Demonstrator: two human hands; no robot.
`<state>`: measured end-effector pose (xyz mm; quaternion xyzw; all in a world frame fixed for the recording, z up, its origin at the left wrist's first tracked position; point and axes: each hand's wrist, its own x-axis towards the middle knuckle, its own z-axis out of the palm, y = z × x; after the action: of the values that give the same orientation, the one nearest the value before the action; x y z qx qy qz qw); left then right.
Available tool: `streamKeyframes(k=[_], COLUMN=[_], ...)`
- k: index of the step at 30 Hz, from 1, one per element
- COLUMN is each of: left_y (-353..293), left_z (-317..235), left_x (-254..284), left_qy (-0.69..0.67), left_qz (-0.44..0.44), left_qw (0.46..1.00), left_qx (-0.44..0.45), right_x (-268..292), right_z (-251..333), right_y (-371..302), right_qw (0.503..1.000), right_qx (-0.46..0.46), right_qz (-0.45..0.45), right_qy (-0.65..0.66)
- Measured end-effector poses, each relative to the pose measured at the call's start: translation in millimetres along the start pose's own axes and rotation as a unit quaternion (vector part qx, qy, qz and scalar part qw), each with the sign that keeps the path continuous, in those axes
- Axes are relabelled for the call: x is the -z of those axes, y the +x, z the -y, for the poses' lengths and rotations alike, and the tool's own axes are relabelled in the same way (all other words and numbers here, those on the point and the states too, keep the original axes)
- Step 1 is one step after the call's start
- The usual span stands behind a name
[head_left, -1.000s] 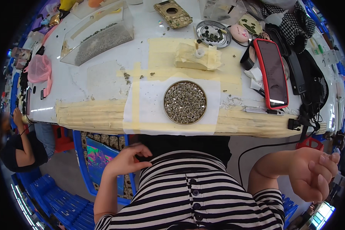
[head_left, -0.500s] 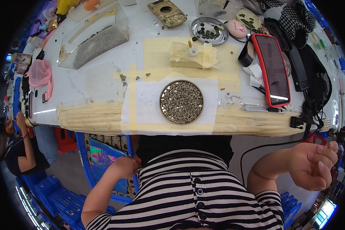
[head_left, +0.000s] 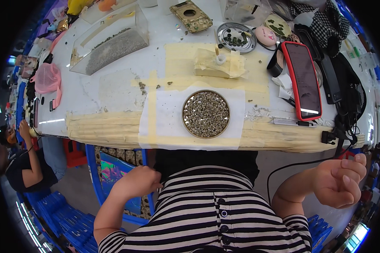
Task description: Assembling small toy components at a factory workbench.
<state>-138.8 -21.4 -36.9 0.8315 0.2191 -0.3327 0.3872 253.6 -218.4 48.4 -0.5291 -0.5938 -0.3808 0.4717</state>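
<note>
Place: looked like a workshop or small factory floor.
Counter [head_left: 118, 95]: had a white top, stained and littered with crumbs, its front edge wrapped in pale yellow tape like a worn work station.
Round dish [head_left: 206, 138]: was full of small metallic-looking pieces [head_left: 206, 114], loose and in bulk.
Clear box [head_left: 135, 21]: held a heap of grey grains [head_left: 114, 52].
Blue crate [head_left: 92, 177]: stood below the counter's top, with rows of patterned items inside.
Blue bins [head_left: 67, 219]: lay stacked at lower left.
Another person [head_left: 27, 173]: was at the counter's left end, near a red stool [head_left: 74, 155].
</note>
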Motion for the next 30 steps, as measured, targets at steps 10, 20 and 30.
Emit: streamKeyframes(k=[10,20,30], left_y=[-31,8,30], left_z=[-32,-17,-12], left_x=[59,109,127], left_qy=[-0.190,-0.055,-0.019], left_qz=[-0.323,-0.619,-0.595], left_qw=[0.908,0.778,0.797], left_qx=[-0.189,-0.093,-0.103], right_x=[-39,-58,-81], right_z=[10,15,12], right_y=[-6,-18,-31], right_qw=[0.999,0.997,0.990], right_qx=[-0.046,-0.056,-0.095], right_qz=[-0.014,0.039,0.050], right_qy=[0.003,0.036,0.094])
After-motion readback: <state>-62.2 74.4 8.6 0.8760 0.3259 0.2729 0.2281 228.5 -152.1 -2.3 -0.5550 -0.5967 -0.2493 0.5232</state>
